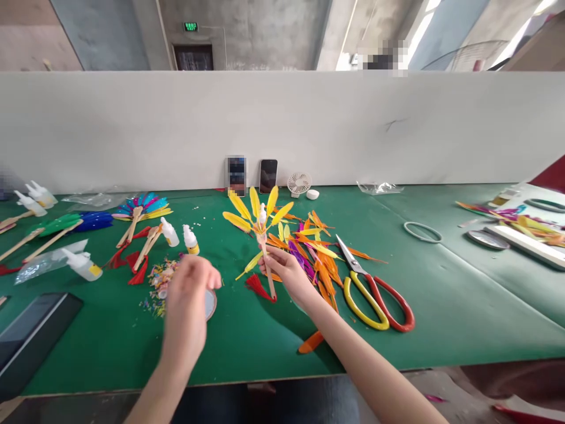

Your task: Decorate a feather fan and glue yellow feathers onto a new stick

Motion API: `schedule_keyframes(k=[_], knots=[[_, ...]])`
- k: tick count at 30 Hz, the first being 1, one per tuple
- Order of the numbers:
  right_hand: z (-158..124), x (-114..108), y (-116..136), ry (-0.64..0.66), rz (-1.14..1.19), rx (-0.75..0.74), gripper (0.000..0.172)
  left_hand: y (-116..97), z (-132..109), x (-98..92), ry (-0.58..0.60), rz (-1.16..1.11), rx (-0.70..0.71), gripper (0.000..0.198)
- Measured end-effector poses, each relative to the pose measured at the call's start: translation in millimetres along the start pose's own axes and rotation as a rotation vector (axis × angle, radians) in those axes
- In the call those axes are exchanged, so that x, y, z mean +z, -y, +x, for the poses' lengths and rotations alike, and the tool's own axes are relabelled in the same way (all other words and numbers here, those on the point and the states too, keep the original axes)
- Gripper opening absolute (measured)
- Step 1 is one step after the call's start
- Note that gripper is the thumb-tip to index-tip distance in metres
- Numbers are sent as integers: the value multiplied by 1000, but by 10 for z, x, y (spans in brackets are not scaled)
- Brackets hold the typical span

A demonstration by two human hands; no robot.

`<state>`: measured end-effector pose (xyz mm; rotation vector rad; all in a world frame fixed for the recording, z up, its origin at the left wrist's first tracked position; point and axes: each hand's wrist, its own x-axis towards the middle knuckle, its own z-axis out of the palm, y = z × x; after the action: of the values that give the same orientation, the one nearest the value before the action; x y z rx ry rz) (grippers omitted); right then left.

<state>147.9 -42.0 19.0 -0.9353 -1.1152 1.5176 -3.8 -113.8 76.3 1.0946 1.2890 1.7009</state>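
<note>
My right hand [286, 270] is closed around the wooden handle of a feather fan [255, 206], held upright. Its yellow feathers spread out at the top, and a red tassel [258, 287] hangs at the handle's lower end. A white bottle tip [263, 215] shows at the middle of the feathers. My left hand [189, 280] is curled shut and slightly blurred; what its fingers hold, if anything, is hidden. Under and beside it lie a heap of small colourful bits [161, 280] and a round dish [210, 303], partly covered by the hand.
Loose orange, purple and yellow feathers [326, 271] lie right of the fan, beside large scissors [366, 288]. Small glue bottles [191, 240] and finished feather fans [143, 206] are at left. Two phones [268, 175] and a small fan [299, 184] stand by the white partition [176, 129].
</note>
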Motion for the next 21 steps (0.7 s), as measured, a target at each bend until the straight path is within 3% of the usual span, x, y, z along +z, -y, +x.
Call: schedule_keyframes(k=[2,6,15,21], knots=[[-9,23,4,22,-9,-14,30,151,50,74,115,-13,-130,44],[-30,46,6,54,-3,-36,30,384,152,198,197,-25,-273,45],[-62,35,23,128,19,-34,25,408,337,280,288,21,-308,39],[-63,57,37,161,65,25,29,519,383,393,343,-115,-324,43]])
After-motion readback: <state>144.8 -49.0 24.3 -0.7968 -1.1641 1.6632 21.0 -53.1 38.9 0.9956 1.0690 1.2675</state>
